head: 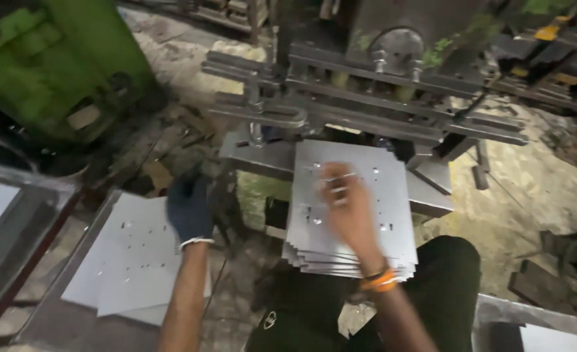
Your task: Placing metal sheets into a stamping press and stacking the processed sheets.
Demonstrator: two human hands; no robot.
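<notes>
The right hand (pixel 346 205), blurred, lies flat with fingers spread on the stack of punched metal sheets (pixel 373 189) resting on the press bed's front edge (pixel 256 156). The gloved left hand (pixel 189 210) rests open at the right edge of a second pile of sheets (pixel 132 261) on the low table (pixel 53 319). The press's bars (pixel 366 104) overhang the stack's far edge.

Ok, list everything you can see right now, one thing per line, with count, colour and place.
press: one, grey steel, top centre.
sheet stack: one stack, count unclear, silver, punched holes, on the press table and lap.
loose sheets: a few, silver, punched, on a tray at lower left.
green machine: one, green, top left.
floor: dirty concrete, right.
trousers: black, bottom centre.
left hand: dark glove, above the loose sheets' right edge.
right hand: bare, blurred, on top of the stack; orange wristband.
</notes>
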